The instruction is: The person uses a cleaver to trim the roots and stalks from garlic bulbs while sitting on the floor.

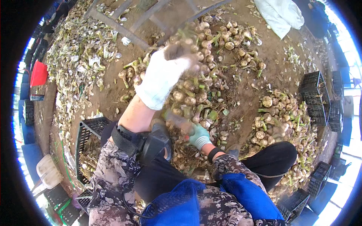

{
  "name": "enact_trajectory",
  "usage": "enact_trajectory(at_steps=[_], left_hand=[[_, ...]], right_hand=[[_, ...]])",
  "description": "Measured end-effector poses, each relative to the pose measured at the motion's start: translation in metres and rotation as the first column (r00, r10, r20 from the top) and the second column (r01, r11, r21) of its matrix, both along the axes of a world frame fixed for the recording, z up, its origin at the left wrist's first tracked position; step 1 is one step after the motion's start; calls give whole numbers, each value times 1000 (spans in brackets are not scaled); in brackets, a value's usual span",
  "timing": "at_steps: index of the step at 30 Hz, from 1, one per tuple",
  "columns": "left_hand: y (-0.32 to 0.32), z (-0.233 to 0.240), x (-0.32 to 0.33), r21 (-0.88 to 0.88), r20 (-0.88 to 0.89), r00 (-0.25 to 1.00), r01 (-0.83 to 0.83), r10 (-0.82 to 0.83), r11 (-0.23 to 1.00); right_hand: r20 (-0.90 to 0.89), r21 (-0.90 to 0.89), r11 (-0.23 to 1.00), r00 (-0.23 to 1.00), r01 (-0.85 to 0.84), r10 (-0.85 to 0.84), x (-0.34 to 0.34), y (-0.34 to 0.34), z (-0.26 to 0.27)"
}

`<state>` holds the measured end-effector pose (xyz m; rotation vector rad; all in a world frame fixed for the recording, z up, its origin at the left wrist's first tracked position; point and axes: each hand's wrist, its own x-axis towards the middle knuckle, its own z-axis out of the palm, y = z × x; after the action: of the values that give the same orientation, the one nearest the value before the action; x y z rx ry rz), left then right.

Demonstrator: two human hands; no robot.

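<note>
My left hand (162, 77), in a white knitted glove, is held over a pile of garlic bulbs (178, 96) with cut green stems. A blurred brown thing (176, 51) sits between its thumb and fingers; it may be the root end of a garlic bulb. Lower and to the right, my right hand (200, 137), in a green glove with a striped cuff, grips what looks like a knife. The blurred blade (178, 121) points up and left, over cut stems and roots. Another heap of garlic bulbs (261, 135) lies beside my bent knee on the right.
A black plastic crate (92, 124) holding trimmings stands at my left. More black crates (315, 97) line the right side. Garlic skins and leaf scraps (82, 56) cover the ground at upper left. A metal frame (118, 28) and a white sack (280, 15) lie ahead.
</note>
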<state>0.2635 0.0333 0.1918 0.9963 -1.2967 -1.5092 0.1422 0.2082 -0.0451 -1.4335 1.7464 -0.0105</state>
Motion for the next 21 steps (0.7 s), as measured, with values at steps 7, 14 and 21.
enact_trajectory(at_steps=[7,14,21], left_hand=[[10,6,7,-199,728,681,318,-77,927],[13,6,4,-282,728,682,202,73,938],[4,-1,27,-101,86,941,-318,326,943]], right_hand=[[466,728,362,-35,582,-884,-51,-42,52],[605,51,575,433,817,-668,-97,-51,28],[261,27,825,793,564,-550,-34,-89,27]])
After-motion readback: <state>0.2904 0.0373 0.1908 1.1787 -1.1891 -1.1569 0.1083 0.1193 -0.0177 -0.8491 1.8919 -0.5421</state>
